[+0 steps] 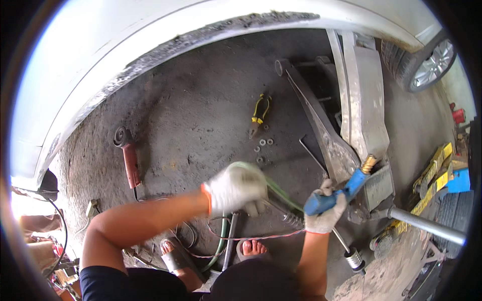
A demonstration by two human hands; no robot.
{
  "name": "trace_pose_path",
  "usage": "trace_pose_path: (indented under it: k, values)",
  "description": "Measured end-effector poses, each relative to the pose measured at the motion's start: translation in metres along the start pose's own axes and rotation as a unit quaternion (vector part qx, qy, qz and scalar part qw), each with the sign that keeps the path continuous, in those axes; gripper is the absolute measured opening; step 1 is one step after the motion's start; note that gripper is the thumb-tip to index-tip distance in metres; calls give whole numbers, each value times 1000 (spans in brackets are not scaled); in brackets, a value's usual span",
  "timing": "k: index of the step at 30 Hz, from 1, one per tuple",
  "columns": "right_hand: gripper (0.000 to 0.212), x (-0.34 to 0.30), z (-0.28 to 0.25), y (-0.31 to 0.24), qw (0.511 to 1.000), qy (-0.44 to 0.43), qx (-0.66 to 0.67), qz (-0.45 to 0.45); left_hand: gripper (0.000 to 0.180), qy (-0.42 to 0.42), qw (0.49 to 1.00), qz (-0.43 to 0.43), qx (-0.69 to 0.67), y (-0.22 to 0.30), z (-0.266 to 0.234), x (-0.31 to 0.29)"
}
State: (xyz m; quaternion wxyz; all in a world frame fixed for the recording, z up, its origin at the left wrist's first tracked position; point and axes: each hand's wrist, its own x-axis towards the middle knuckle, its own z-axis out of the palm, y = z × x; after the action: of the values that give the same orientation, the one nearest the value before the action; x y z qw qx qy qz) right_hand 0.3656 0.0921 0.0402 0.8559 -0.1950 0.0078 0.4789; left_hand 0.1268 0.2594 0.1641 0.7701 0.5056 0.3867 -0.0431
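Observation:
My right hand (pixel 327 210), in a white glove, is wrapped round the blue handle (pixel 357 183) of a tool with a ribbed brass-coloured end (pixel 369 164) pointing away from me. My left hand (pixel 236 188), also gloved, is blurred and curled in front of me; what it holds, if anything, is hidden. A green hose (pixel 283 194) runs from near it toward the blue tool. Between my hands lies a metal rod with a coiled part (pixel 292 219); beyond my right hand shows a rod with a ribbed metal cylinder (pixel 354 260). A red-and-white twisted wire (pixel 266 237) crosses below them.
Pliers (pixel 258 113) with yellow-and-black handles and several washers (pixel 263 142) lie on the floor. An angle grinder (pixel 129 160) is at left. A white car's scraped sill (pixel 201 35) arches overhead. A metal jack (pixel 369 100) stands at right, its bar (pixel 427 226) extending rightward.

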Motion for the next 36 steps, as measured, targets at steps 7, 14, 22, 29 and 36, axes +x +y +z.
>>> trace_pose_path:
  k: [7,14,22,29,36]
  values:
    - [38,-28,35,-79,949,-44,-303,-77,34,207,809,196,514,-102,-98,151]
    - [49,-35,66,-88,931,-47,-354,-75,28,296,829,56,472,-99,-83,204]
    - [44,-23,112,-54,921,-83,-379,-36,24,376,863,-45,335,-108,-86,215]
    - [51,-26,196,-17,888,-177,-382,185,36,315,905,-77,276,-92,-99,203]
    - [42,-19,210,44,882,-298,-150,334,24,51,993,96,-53,-59,-140,-4]
